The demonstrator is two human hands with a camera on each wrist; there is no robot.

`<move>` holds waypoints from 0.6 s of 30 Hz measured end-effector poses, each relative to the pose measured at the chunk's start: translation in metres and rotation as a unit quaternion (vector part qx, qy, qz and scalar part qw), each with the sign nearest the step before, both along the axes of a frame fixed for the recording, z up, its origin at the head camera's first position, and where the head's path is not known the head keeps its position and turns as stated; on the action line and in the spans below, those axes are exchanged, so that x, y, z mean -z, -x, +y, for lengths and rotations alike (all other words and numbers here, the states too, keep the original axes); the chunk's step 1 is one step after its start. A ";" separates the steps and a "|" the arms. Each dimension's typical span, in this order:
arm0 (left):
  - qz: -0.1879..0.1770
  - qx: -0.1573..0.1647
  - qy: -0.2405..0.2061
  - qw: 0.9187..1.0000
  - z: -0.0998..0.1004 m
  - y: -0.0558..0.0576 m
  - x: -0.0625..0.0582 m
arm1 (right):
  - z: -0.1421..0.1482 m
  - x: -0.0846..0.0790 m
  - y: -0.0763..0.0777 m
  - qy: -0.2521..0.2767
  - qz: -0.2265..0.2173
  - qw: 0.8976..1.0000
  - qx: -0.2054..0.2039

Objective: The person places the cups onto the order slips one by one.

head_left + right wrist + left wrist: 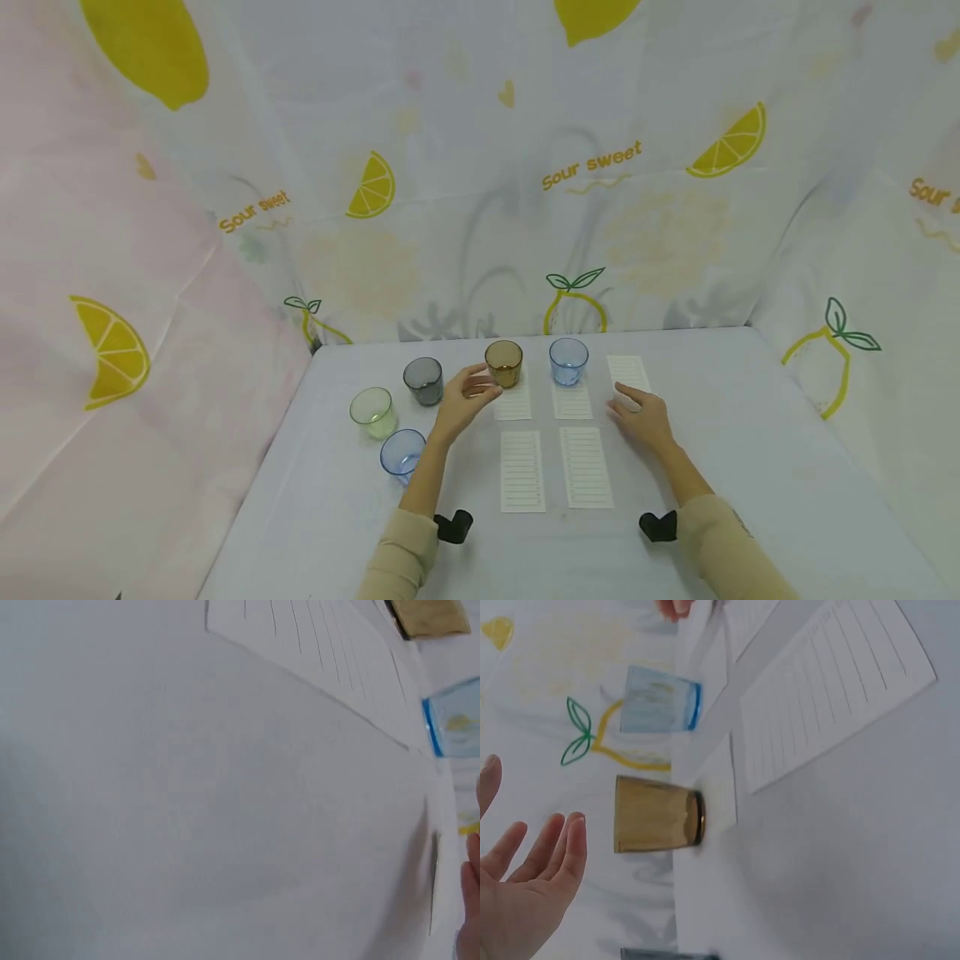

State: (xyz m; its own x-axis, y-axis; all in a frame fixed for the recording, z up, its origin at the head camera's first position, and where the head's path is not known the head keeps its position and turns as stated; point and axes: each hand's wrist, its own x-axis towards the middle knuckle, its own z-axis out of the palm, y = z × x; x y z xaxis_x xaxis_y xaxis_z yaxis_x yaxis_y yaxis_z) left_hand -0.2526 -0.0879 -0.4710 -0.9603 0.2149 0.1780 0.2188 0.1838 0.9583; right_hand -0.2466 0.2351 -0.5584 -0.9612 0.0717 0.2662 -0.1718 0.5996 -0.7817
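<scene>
Mid-frame, the left hand [459,407], fingers loose and gripping nothing, lies beside the brown glass [503,368], which stands upright at a lined card [513,407], likely its marker. Right of centre, the right hand [647,421], relaxed and empty, is near another card [628,369].

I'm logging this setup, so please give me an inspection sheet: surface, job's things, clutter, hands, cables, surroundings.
Surface: white tabletop, five lined cards lying flat.
Job's things: brown cup and far blue cup at back-row cards; grey cup, green cup and near blue cup left of the cards.
Clutter: nothing seen.
Hands: left hand open beside brown cup; right hand open by rightmost card.
Cables: nothing seen.
Surroundings: lemon-print cloth behind.
</scene>
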 end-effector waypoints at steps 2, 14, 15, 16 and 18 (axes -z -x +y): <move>-0.003 -0.011 0.011 1.000 -0.013 -0.009 -0.016 | 0.011 -0.003 -0.001 -0.007 -0.012 1.000 0.011; 0.008 -0.088 0.029 0.996 -0.094 -0.019 -0.003 | 0.047 -0.009 0.008 -0.059 -0.058 0.996 0.015; 0.008 -0.096 0.033 0.995 -0.099 -0.020 -0.002 | 0.047 -0.009 0.008 -0.061 -0.062 0.996 0.015; 0.007 -0.104 0.035 0.994 -0.104 -0.022 -0.001 | 0.048 -0.009 0.009 -0.064 -0.064 0.996 0.014; 0.007 -0.120 0.049 0.992 -0.114 -0.026 0.000 | 0.048 -0.008 0.009 -0.070 -0.071 0.995 0.012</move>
